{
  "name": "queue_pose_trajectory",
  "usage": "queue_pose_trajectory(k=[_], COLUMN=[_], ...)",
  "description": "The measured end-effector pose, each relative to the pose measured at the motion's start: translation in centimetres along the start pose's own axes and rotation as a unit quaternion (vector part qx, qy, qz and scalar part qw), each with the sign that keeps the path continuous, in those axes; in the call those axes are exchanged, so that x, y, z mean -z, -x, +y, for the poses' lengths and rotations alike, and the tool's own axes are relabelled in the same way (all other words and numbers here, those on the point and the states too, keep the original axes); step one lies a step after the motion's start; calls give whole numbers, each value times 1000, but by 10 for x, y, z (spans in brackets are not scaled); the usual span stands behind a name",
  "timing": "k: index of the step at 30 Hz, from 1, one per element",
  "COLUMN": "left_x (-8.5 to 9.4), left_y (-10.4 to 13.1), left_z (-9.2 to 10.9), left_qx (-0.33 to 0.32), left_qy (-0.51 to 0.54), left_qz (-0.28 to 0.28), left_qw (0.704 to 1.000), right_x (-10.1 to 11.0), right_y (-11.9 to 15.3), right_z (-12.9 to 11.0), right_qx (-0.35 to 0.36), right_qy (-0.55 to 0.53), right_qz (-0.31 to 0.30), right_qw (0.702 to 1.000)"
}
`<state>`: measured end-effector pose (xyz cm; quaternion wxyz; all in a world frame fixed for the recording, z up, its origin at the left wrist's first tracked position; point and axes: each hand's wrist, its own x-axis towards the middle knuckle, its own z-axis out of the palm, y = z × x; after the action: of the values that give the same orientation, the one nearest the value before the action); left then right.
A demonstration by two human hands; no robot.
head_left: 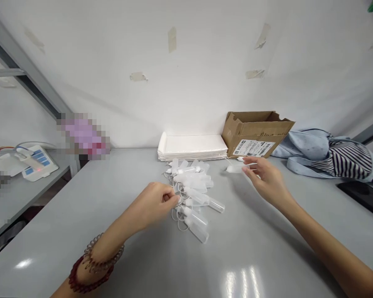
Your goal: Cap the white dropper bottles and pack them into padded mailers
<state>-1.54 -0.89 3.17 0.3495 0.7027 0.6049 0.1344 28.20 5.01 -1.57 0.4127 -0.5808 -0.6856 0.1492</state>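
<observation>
Many translucent plastic bottles with white caps and thin cord loops lie in a pile at the middle of the grey table. At the pile's left edge, my left hand has its fingers curled together near the loops; whatever they may pinch is too small to make out. My right hand is in front of the cardboard box, with thumb and fingers around the end of another translucent bottle. This bottle points left, apart from the pile.
Behind the pile lies a stack of white envelopes, beside an open cardboard box. A blue and striped cloth and a black phone lie at right. A white device is on the left side table.
</observation>
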Motion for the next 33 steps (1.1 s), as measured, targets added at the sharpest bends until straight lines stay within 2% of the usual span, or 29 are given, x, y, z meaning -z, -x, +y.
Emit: queue_pose_trajectory(k=[6, 8, 10, 13, 16, 19, 22, 25, 29, 33], left_x=[-12, -19, -25, -31, -34, -34, -35, -35, -34, -31], left_y=[15, 17, 18, 15, 11, 9, 8, 7, 6, 8], left_z=[12, 15, 16, 17, 16, 15, 16, 16, 16, 16], left_qx=[-67, -89, -82, -35, -19, -35, -33, -21, -20, -24], left_qy=[58, 69, 95, 185, 308, 390, 420, 428, 431, 411], left_qz=[-191, -223, -235, -208, -130, -61, -33, -14, 20, 47], left_qw=[978, 968, 964, 960, 942, 918, 906, 904, 902, 910], right_x=[4, 2, 1, -2, -3, -5, -9, -11, -12, -11], right_y=[5, 6, 9, 16, 26, 36, 43, 46, 47, 48], right_z=[-12, -12, -15, -26, -43, -57, -63, -65, -66, -67], right_qx=[-119, -129, -133, -153, -189, -214, -233, -247, -261, -255], right_qy=[-95, -129, -182, -323, -427, -464, -485, -510, -529, -516], right_qz=[3, -3, -29, -77, -120, -177, -237, -267, -275, -257], right_qw=[988, 983, 974, 931, 876, 841, 809, 779, 759, 776])
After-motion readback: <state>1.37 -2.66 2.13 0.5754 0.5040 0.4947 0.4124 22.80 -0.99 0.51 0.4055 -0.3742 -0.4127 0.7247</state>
